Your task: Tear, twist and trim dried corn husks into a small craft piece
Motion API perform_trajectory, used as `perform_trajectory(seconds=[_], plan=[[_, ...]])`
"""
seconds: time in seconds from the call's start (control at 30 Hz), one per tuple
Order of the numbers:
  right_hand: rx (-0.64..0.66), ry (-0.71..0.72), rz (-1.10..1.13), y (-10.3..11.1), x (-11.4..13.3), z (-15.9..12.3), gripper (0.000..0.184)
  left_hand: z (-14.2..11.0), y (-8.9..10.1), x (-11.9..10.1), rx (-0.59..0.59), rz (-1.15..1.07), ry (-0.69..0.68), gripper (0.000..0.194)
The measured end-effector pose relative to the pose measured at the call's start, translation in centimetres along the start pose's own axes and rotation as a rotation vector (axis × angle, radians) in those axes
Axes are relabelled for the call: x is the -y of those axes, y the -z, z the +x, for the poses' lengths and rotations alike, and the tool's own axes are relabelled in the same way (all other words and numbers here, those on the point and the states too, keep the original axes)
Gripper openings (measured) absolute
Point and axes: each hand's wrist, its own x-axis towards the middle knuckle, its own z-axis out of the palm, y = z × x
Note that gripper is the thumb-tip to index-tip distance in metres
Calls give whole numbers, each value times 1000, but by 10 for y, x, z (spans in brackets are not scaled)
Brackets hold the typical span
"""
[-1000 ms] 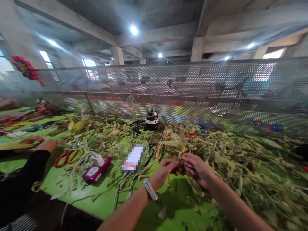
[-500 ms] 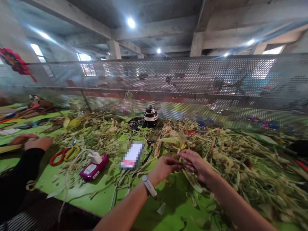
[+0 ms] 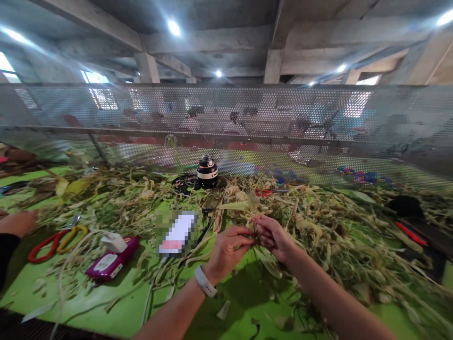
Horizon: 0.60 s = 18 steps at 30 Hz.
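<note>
My left hand (image 3: 230, 246), with a white band on its wrist, pinches at a piece of dry corn husk (image 3: 253, 202) in front of me. Against it my right hand (image 3: 275, 237) is closed on the same husk, fingertips almost touching those of the left. Pale husk strips (image 3: 271, 265) hang below the fingers. The exact spot of the grip is small and partly hidden by the fingers. Loose husk shreds (image 3: 329, 236) lie heaped around both hands on the green tabletop (image 3: 240, 311).
A phone (image 3: 178, 232) lies left of my hands, its cable running forward. Further left are a purple power bank (image 3: 113, 259) with a white plug and red-yellow scissors (image 3: 58, 243). A black jar (image 3: 207, 172) stands before the perforated metal screen (image 3: 226, 111). Another person's hand (image 3: 17, 223) is at left.
The view has turned to the right, so the table things shift left in the picture. Both hands stay together at the husk, with little change in the fingers.
</note>
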Motion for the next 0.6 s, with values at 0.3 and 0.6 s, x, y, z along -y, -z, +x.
perform_trajectory(seconds=[0.3,0.6], plan=[[-2,-7,-8,3,-2,2,23,0,3,-1,166,-169,206,14],[16,-22,-224,11,-14,10,20,5,-2,4,220,-660,790,32]])
